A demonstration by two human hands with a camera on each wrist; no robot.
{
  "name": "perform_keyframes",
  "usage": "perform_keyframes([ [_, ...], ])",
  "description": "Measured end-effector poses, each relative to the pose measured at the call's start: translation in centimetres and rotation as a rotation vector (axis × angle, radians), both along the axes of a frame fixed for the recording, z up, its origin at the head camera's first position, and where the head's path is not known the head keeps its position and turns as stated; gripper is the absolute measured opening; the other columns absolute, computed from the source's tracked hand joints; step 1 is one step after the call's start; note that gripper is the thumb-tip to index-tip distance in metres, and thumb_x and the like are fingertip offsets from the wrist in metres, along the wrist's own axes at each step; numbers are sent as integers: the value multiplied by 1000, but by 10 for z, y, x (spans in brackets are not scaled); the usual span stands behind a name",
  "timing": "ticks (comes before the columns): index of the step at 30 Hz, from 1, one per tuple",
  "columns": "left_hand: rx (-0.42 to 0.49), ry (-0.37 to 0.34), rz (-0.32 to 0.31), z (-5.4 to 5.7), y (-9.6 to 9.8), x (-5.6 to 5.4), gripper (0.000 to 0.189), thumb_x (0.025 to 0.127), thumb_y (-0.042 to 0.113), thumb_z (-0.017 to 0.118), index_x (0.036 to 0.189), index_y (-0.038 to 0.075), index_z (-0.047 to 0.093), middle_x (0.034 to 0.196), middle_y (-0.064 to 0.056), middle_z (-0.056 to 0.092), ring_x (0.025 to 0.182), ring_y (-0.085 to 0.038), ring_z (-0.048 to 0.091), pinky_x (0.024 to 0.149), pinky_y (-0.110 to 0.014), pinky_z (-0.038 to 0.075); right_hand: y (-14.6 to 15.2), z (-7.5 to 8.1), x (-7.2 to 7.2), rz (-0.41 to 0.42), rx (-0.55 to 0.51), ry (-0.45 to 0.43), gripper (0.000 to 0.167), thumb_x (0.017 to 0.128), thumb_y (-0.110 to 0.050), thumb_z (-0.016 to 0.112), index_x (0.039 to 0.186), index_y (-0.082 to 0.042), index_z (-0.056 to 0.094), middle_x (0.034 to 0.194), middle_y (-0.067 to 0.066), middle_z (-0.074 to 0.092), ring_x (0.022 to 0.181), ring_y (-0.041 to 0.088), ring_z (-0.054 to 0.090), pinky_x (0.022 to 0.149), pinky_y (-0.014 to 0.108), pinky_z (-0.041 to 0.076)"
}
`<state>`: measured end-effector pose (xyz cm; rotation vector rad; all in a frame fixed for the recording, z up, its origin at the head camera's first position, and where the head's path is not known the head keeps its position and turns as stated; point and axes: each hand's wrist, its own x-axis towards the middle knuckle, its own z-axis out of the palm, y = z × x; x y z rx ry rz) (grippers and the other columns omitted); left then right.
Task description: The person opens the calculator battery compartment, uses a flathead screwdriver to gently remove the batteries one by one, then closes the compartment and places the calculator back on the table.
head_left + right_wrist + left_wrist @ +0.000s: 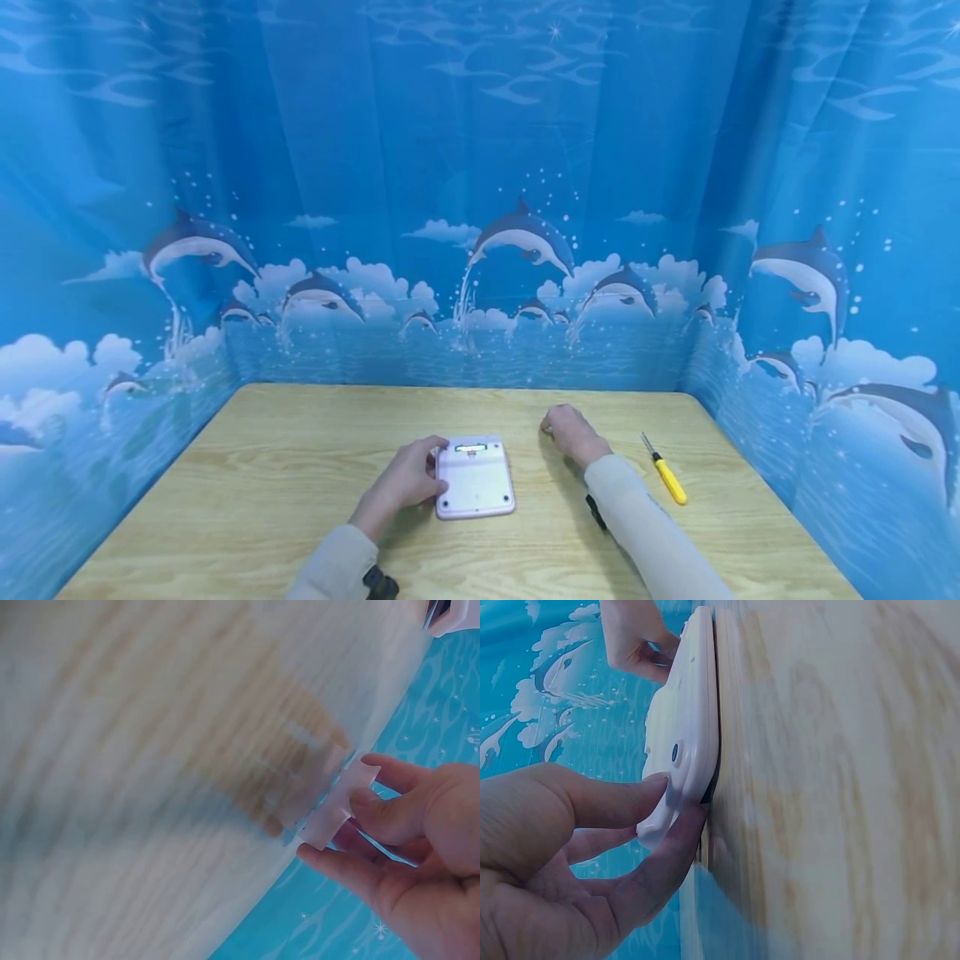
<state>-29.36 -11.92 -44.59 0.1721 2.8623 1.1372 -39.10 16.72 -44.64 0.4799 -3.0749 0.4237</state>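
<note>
A flat pale-pink calculator [477, 487] lies back side up on the table, dark round feet at its near corners. Near its far edge the battery compartment [471, 448] is uncovered, with something light and greenish inside, too small to make out. My left hand [405, 479] holds the calculator's left edge; in the left wrist view the thumb rests on the back of the calculator [694, 712] and a finger is at its lower rim. To the right, my right hand [573, 435] pinches a small pale battery cover [341, 799] at the tabletop.
A screwdriver [669, 479] with a yellow handle lies right of my right forearm, its tip pointing away. The wood-grain table [300, 417] ends at a blue dolphin-print curtain [420, 167] behind and on both sides.
</note>
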Motion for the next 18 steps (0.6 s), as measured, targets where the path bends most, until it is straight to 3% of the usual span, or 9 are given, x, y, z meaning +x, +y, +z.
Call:
perform_keyframes([
  [6, -2, -1, 3, -1, 0, -1, 67, 80, 5, 84, 141, 8, 59, 107, -12, 69, 84, -18, 60, 79, -38, 57, 0, 2, 0, -9, -17, -30, 32, 90, 13, 63, 115, -3, 76, 129, 18, 71, 125, 38, 65, 106, 48, 54],
  [18, 4, -12, 18, 1, 1, 1, 66, 80, 4, 83, 141, 8, 59, 106, -11, 68, 82, -17, 60, 76, -36, 56, 2, -2, -4, -3, -14, 9, 37, 85, 18, 65, 112, -4, 77, 123, 18, 73, 121, 37, 66, 105, 47, 55],
])
